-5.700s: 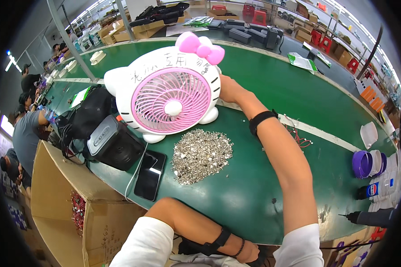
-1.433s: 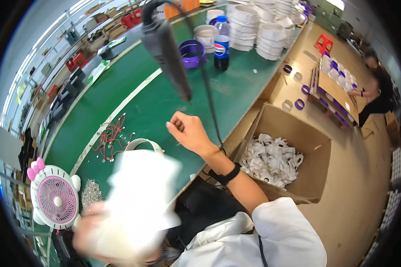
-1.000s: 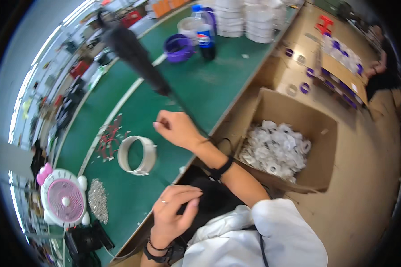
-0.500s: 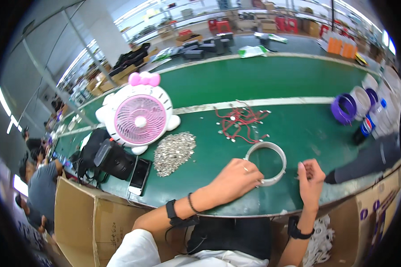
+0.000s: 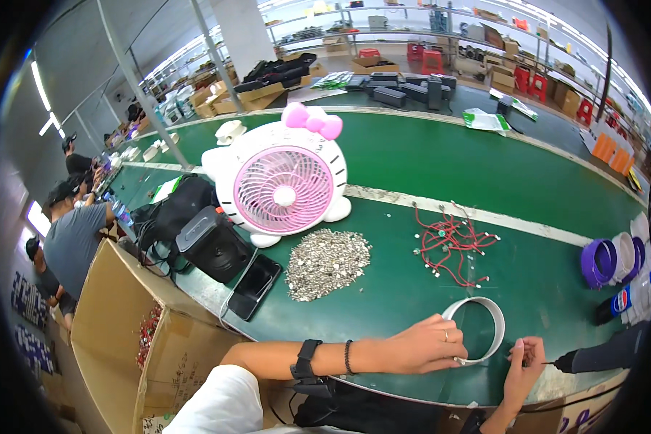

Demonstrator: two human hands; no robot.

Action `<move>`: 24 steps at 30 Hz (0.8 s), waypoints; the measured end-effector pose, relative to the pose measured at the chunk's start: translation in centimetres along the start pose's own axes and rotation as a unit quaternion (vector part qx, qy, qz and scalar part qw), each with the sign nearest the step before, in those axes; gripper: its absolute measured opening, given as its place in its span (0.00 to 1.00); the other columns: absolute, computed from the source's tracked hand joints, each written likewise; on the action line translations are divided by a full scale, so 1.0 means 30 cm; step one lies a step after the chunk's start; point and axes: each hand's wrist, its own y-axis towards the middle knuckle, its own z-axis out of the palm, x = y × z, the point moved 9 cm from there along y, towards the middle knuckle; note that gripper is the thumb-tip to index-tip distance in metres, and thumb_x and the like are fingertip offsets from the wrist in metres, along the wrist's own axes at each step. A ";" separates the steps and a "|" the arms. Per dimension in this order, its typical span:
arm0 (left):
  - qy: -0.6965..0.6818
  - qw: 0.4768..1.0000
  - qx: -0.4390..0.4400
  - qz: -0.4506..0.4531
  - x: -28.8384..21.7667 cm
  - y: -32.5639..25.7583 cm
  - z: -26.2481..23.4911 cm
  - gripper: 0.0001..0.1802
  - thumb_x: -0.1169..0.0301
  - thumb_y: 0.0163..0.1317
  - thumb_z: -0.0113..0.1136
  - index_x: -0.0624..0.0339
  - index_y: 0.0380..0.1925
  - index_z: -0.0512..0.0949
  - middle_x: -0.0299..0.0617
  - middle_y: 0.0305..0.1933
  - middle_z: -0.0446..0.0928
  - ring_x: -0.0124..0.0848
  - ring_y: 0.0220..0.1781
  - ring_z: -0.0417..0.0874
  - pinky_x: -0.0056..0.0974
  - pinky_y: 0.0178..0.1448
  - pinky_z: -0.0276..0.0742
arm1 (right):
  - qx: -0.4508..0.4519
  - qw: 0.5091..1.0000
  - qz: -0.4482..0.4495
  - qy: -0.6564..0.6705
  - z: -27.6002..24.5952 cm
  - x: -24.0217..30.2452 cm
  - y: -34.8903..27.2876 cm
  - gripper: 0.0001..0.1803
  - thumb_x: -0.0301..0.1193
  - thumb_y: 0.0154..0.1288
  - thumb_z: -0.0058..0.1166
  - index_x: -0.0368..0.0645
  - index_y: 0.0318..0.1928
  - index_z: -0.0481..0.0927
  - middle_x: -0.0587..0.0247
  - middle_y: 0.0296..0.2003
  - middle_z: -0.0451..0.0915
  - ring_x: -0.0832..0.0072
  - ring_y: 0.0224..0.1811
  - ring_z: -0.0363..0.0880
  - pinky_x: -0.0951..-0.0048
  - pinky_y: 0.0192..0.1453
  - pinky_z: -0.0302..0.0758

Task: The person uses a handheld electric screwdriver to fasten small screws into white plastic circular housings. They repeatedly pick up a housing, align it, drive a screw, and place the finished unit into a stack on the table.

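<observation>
Head view: left hand (image 5: 428, 346) lies palm down on the green table (image 5: 441, 166), fingers curled over the near-left edge of the white ring (image 5: 476, 329), pinning it flat. A ring shows on one finger; a dark watch and bead bracelet sit on the wrist. Right hand (image 5: 525, 363) is just right of the ring's near edge, fingers pinched shut around a thin tool tip; what exactly sits between the fingertips is too small to tell. The dark driver (image 5: 606, 353) runs off to the right of that hand. Beyond the ring, farther from both hands, lies a tangle of red wires (image 5: 450, 242). Left of the wires and ahead of the left hand sits a heap of small metal parts (image 5: 328, 262); behind it stands the pink-and-white fan (image 5: 285, 186). Left of the heap lie a phone (image 5: 254, 286) and a black speaker (image 5: 213, 244). Far right of the right hand: purple cups (image 5: 600, 262) and a bottle (image 5: 620, 304).
</observation>
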 end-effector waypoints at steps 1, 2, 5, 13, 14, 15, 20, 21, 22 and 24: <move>-0.011 1.000 -0.006 0.004 0.002 -0.011 -0.006 0.08 0.62 0.74 0.63 0.52 0.47 0.83 0.35 0.39 0.73 0.35 0.47 0.76 0.44 0.55 0.69 | 0.003 1.000 -0.006 -0.007 0.005 -0.001 0.000 0.07 0.27 0.78 0.57 0.36 0.41 0.76 0.67 0.28 0.78 0.83 0.28 0.74 0.78 0.35 0.71; -0.021 1.000 -0.012 0.010 0.005 -0.019 0.000 0.09 0.62 0.74 0.63 0.52 0.46 0.83 0.35 0.40 0.73 0.35 0.47 0.76 0.44 0.55 0.69 | 0.005 1.000 -0.013 -0.013 0.004 -0.004 0.001 0.07 0.27 0.78 0.56 0.36 0.41 0.76 0.68 0.28 0.78 0.83 0.28 0.74 0.78 0.35 0.70; -0.055 0.998 -0.016 0.026 0.012 -0.023 0.004 0.09 0.63 0.74 0.63 0.55 0.46 0.83 0.36 0.41 0.74 0.36 0.48 0.76 0.45 0.57 0.68 | 0.014 0.998 -0.043 -0.047 -0.030 -0.068 0.007 0.06 0.29 0.79 0.56 0.39 0.43 0.76 0.67 0.30 0.76 0.84 0.30 0.73 0.79 0.35 0.71; -0.080 0.996 -0.032 0.011 0.026 -0.043 0.023 0.09 0.63 0.68 0.65 0.55 0.40 0.83 0.39 0.41 0.75 0.41 0.50 0.74 0.47 0.56 0.68 | 0.058 0.986 -0.040 -0.151 0.007 0.105 -0.008 0.12 0.34 0.76 0.62 0.36 0.45 0.83 0.56 0.34 0.84 0.70 0.35 0.80 0.67 0.42 0.78; -0.085 0.996 -0.034 0.008 0.016 -0.034 0.019 0.09 0.63 0.68 0.66 0.55 0.40 0.83 0.39 0.41 0.75 0.41 0.50 0.75 0.47 0.57 0.68 | 0.048 0.986 -0.064 -0.149 0.007 0.125 -0.007 0.12 0.35 0.77 0.62 0.36 0.43 0.84 0.57 0.31 0.83 0.72 0.32 0.78 0.69 0.39 0.78; -0.090 0.995 -0.035 0.004 0.015 -0.023 0.009 0.09 0.63 0.68 0.66 0.55 0.40 0.83 0.39 0.41 0.76 0.41 0.50 0.75 0.48 0.57 0.68 | 0.055 0.986 -0.056 -0.150 0.013 0.122 -0.005 0.12 0.34 0.77 0.62 0.36 0.43 0.84 0.57 0.32 0.83 0.72 0.32 0.79 0.68 0.39 0.78; -0.100 0.989 -0.070 0.080 -0.010 -0.022 -0.015 0.13 0.58 0.76 0.61 0.53 0.38 0.85 0.41 0.37 0.81 0.44 0.42 0.80 0.50 0.47 0.72 | 0.066 0.983 -0.037 -0.169 0.028 0.112 0.021 0.12 0.34 0.75 0.64 0.35 0.43 0.83 0.58 0.30 0.83 0.70 0.31 0.79 0.66 0.39 0.78; -0.106 0.988 -0.067 0.086 -0.011 -0.017 -0.016 0.13 0.58 0.76 0.61 0.53 0.38 0.85 0.40 0.37 0.81 0.44 0.42 0.80 0.49 0.47 0.72 | 0.060 0.982 -0.034 -0.176 0.024 0.103 0.024 0.12 0.34 0.75 0.64 0.35 0.43 0.83 0.58 0.30 0.83 0.70 0.30 0.79 0.66 0.38 0.78; -0.112 0.987 -0.064 0.093 -0.010 -0.012 -0.014 0.13 0.58 0.76 0.61 0.53 0.38 0.85 0.40 0.37 0.81 0.44 0.42 0.80 0.49 0.47 0.72 | 0.055 0.980 -0.037 -0.188 0.017 0.096 0.028 0.12 0.34 0.75 0.64 0.35 0.42 0.83 0.57 0.29 0.84 0.69 0.30 0.80 0.66 0.38 0.78; -0.113 0.988 -0.064 0.086 -0.024 -0.018 -0.029 0.13 0.59 0.76 0.61 0.53 0.38 0.85 0.40 0.37 0.81 0.44 0.42 0.80 0.49 0.47 0.72 | 0.050 0.980 -0.036 -0.187 0.024 0.099 0.027 0.13 0.34 0.75 0.64 0.35 0.42 0.83 0.56 0.30 0.84 0.68 0.30 0.80 0.65 0.38 0.79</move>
